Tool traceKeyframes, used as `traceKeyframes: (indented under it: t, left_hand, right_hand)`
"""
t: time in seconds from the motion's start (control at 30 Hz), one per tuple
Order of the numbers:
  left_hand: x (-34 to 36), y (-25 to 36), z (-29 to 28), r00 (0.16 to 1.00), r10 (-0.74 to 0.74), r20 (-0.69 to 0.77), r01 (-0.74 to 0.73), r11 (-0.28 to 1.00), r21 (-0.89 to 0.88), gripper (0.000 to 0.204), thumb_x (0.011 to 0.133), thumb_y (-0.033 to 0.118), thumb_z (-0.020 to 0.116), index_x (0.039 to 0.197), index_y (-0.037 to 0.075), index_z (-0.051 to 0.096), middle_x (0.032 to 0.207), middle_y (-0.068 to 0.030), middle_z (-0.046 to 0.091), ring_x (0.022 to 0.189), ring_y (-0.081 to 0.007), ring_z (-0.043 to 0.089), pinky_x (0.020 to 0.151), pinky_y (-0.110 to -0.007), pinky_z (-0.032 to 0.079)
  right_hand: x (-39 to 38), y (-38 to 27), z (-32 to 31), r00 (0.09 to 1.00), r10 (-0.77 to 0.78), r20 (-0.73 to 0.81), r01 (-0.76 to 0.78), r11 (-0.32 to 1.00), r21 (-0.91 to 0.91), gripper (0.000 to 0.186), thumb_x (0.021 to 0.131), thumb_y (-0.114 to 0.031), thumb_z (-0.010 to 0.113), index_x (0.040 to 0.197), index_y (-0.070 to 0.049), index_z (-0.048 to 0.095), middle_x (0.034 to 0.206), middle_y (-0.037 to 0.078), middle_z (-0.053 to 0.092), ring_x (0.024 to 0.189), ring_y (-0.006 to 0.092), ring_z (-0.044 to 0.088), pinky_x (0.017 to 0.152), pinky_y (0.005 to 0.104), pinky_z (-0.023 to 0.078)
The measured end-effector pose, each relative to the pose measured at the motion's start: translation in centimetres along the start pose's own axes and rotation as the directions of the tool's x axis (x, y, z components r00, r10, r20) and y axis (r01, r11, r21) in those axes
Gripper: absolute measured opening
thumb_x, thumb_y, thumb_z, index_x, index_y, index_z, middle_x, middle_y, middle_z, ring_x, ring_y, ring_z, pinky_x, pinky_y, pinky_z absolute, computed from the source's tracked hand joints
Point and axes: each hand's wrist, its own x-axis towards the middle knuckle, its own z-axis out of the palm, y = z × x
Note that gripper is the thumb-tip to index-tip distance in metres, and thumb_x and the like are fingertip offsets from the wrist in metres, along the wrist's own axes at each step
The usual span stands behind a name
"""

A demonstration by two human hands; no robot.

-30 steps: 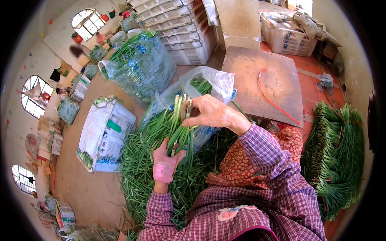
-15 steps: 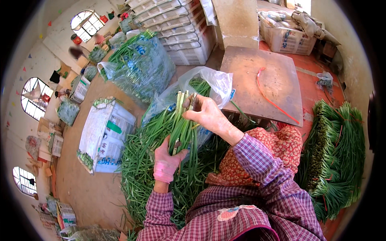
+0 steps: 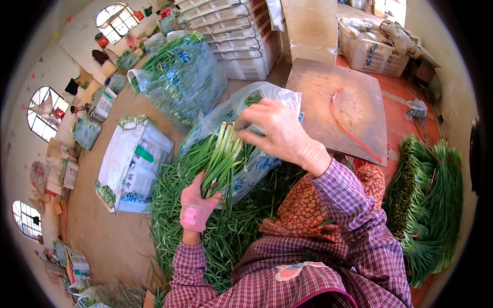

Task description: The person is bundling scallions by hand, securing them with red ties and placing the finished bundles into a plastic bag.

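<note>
My left hand [image 3: 196, 208], in a pink covering, is wrapped round a bunch of long green leafy stalks [image 3: 224, 154] with pale white ends pointing up. My right hand [image 3: 280, 133] is raised just to the right of those white ends, fingers bent and their tips blurred, so what they hold is unclear. Beneath both hands lies a heap of loose green leaves [image 3: 169, 220]. A clear plastic bag [image 3: 277, 95] with greens inside lies behind the bunch. Red floral cloth [image 3: 292, 210] covers my lap.
A wooden board [image 3: 354, 102] bearing red string [image 3: 339, 118], stacked white crates [image 3: 241, 56], a large bag of greens [image 3: 185, 84], a white crate [image 3: 133, 164] at left, tied green bundles [image 3: 431, 215] at right. A blurred person [image 3: 131, 42] is in the far background.
My left hand and the bunch have shifted left and slightly down. My right hand has moved up and right, away from the stalk ends it was touching, and its fingers are now blurred.
</note>
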Motion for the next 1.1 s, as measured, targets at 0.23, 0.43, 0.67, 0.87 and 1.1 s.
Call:
traceKeyframes:
  t: [0.23, 0.43, 0.67, 0.87, 1.1]
  left_hand:
    - [-0.2, 0.7, -0.7, 0.999, 0.051, -0.018, -0.048, 0.987, 0.153, 0.069, 0.065, 0.014, 0.082, 0.127, 0.0, 0.055, 0.104, -0.0205, 0.067, 0.093, -0.0348, 0.066, 0.079, -0.039, 0.053]
    - [-0.4, 0.0, -0.8, 0.991, 0.126, -0.043, -0.114, 0.972, 0.207, 0.069, 0.064, 0.015, 0.083, 0.125, 0.0, 0.055, 0.104, -0.0199, 0.067, 0.095, -0.0356, 0.065, 0.08, -0.039, 0.053]
    - [-0.6, -0.9, -0.6, 0.997, 0.071, -0.005, -0.069, 0.986, 0.151, 0.069, 0.066, 0.014, 0.082, 0.127, 0.0, 0.055, 0.106, -0.0215, 0.067, 0.097, -0.0342, 0.066, 0.084, -0.037, 0.052]
    - [-1.7, -1.2, -1.6, 0.991, -0.086, 0.102, 0.104, 0.977, -0.188, 0.064, 0.069, 0.005, 0.078, 0.127, -0.004, 0.053, 0.109, -0.0148, 0.069, 0.097, -0.0186, 0.067, 0.083, -0.029, 0.052]
    - [-3.6, -3.5, -4.9, 0.921, -0.378, 0.092, 0.37, 0.776, -0.512, 0.052, 0.07, -0.002, 0.072, 0.119, -0.003, 0.056, 0.097, -0.0069, 0.059, 0.081, -0.0154, 0.059, 0.074, -0.029, 0.051]
  right_hand:
    - [-0.8, -1.9, 3.3, 0.914, -0.079, 0.398, 0.15, 0.977, -0.15, 0.019, 0.078, -0.028, 0.07, 0.081, -0.01, 0.066, 0.08, 0.006, 0.065, 0.089, 0.0253, 0.062, 0.087, 0.0388, 0.042]
    - [-1.2, -2.0, 3.8, 0.918, 0.067, 0.391, -0.092, 0.995, 0.045, 0.013, 0.081, -0.019, 0.065, 0.084, -0.007, 0.063, 0.078, 0.011, 0.064, 0.073, 0.0335, 0.065, 0.065, 0.0457, 0.05]
    - [-1.4, -1.9, 5.0, 0.984, -0.007, 0.178, 0.043, 0.979, -0.197, 0.017, 0.076, -0.006, 0.061, 0.089, -0.003, 0.051, 0.08, 0.014, 0.061, 0.069, 0.0332, 0.065, 0.058, 0.0412, 0.053]
    - [-1.3, 3.0, 2.3, 0.999, 0.031, 0.035, -0.019, 0.95, -0.312, 0.018, 0.074, 0.0, 0.06, 0.088, -0.005, 0.05, 0.081, 0.014, 0.059, 0.067, 0.0333, 0.063, 0.055, 0.0414, 0.053]
    - [-3.1, 6.3, -3.6, 0.671, 0.663, 0.333, -0.195, 0.591, -0.783, 0.017, 0.09, -0.022, 0.058, 0.093, -0.008, 0.066, 0.087, 0.013, 0.066, 0.074, 0.03, 0.068, 0.062, 0.0416, 0.053]
